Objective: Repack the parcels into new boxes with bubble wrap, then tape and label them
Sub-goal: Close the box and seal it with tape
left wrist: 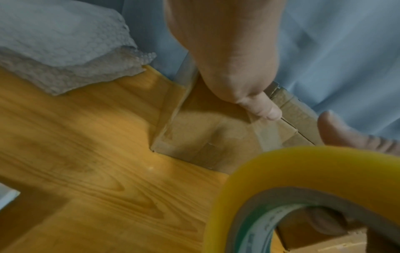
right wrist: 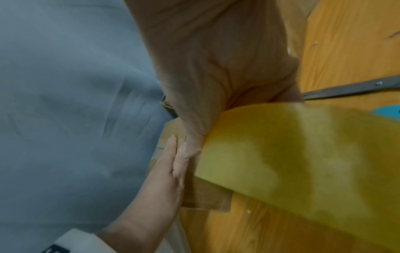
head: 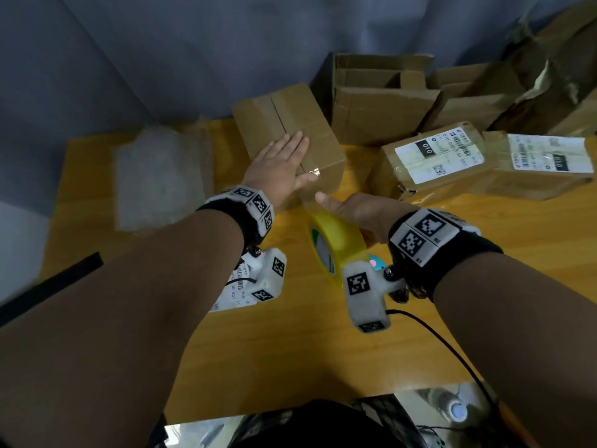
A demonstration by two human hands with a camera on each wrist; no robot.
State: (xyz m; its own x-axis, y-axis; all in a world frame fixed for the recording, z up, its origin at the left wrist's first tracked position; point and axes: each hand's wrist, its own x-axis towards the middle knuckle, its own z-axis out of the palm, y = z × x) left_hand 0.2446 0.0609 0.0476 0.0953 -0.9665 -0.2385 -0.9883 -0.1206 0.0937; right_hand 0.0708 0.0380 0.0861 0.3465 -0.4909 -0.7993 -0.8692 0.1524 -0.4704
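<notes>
Left hand (head: pixel 280 166) lying flat, fingers straight, pressing closed cardboard box (head: pixel 318 147); right hand (head: pixel 357 211) gripping yellow tape roll (head: pixel 336 244), strip seemingly running to the box.

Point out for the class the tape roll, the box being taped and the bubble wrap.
tape roll (head: pixel 336 240): head view, its yellow outer band.
box being taped (head: pixel 319 137): head view, its top right flap.
bubble wrap (head: pixel 155 176): head view, middle of the sheet.

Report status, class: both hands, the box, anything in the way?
Left hand flat on box. Right hand gripping tape roll, strip stretched to box edge. Nothing blocking.
</notes>
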